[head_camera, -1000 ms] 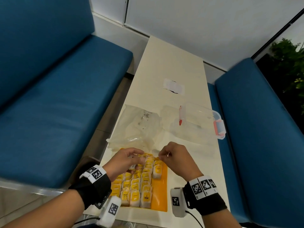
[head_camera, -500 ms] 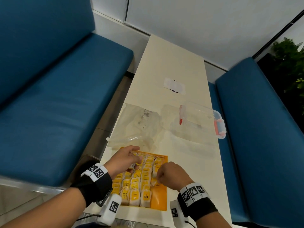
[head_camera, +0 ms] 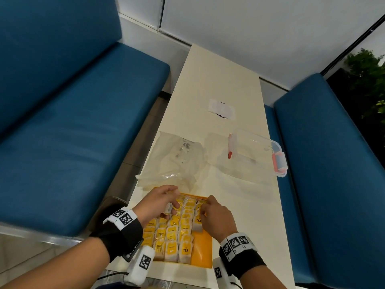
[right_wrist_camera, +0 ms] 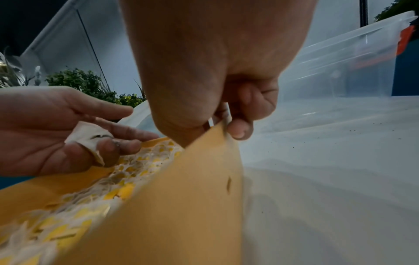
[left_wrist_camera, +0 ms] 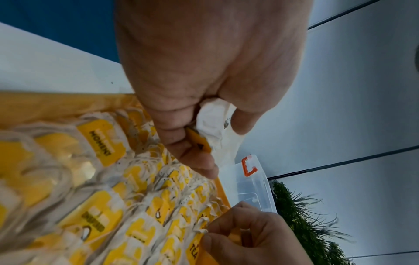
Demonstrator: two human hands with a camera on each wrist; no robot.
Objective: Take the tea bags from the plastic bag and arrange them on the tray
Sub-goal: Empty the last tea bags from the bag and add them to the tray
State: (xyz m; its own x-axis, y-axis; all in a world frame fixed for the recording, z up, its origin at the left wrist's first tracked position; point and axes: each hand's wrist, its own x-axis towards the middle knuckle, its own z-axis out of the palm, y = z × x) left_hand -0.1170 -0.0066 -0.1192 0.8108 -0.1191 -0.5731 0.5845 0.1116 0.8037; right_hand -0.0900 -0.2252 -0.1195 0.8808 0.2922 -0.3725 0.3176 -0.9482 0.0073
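A long cream-white table [head_camera: 218, 84] ran between two blue upholstered benches [head_camera: 62, 126], and everything else sat on it. Beyond the far edge of the flat orange plastic tray [head_camera: 203, 255] lay a crumpled clear plastic bag [head_camera: 177, 161], touching or just overlapping that edge, and to the right of the bag, well beyond the tray, stood a clear plastic storage box with orange-red latches [head_camera: 256, 153]. Farther still from the tray lay a small white paper slip [head_camera: 221, 108]. The tray itself sat at the near end of the table, and rows of white tea bags with yellow paper tags [head_camera: 173, 236] covered its left and middle, leaving a bare orange strip along its right side. The left hand [head_camera: 158, 203] hovered over the tray's far left corner, its thumb and curled fingers pinching a single white tea bag with a yellow tag [left_wrist_camera: 211, 125], held just above the rows. The right hand [head_camera: 216, 215] was at the tray's far right part, fingers curled with the thumb [right_wrist_camera: 238, 130] pressed toward them; the left wrist view showed the fingertips [left_wrist_camera: 217, 231] pinching the top edge of a tea bag in the rightmost row, while the right wrist view showed them right at the tray's orange rim [right_wrist_camera: 204, 161], so exactly what they gripped could not be settled.
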